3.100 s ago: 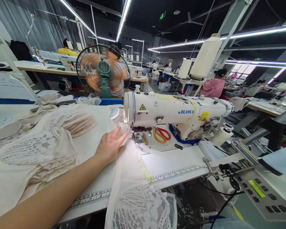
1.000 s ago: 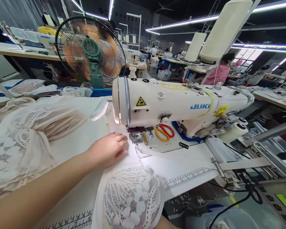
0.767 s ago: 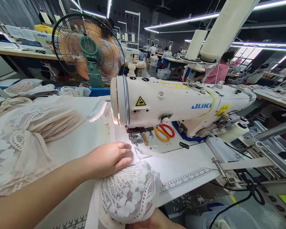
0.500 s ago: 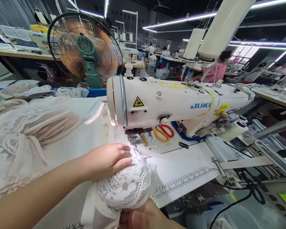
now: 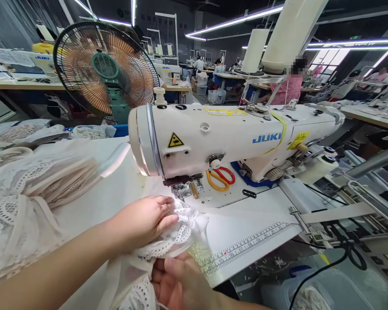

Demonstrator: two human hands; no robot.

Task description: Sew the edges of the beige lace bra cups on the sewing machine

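Observation:
A piece of white lace fabric (image 5: 177,234) with a scalloped, eyelet edge lies in front of the needle area of the white sewing machine (image 5: 194,142). My left hand (image 5: 148,217) rests over it from the left, fingers curled down onto the cloth close to the presser foot (image 5: 181,191). Lower down, my right hand (image 5: 177,280) is turned palm up beneath the lace, its thumb and curled fingers closed on the cloth's lower edge. More lace hangs between the wrists toward the bottom edge. The fabric under my left palm is hidden.
Scissors with red and yellow handles (image 5: 221,178) and a black blade (image 5: 249,193) lie on the machine bed. A ruler strip (image 5: 245,245) runs along the table's right edge. Piled lace pieces (image 5: 35,185) cover the left. A large fan (image 5: 106,73) stands behind.
My right hand has come up and left from under the lace, with more of its fingers showing. The lace is now folded and bunched lower. The camera view has shifted slightly.

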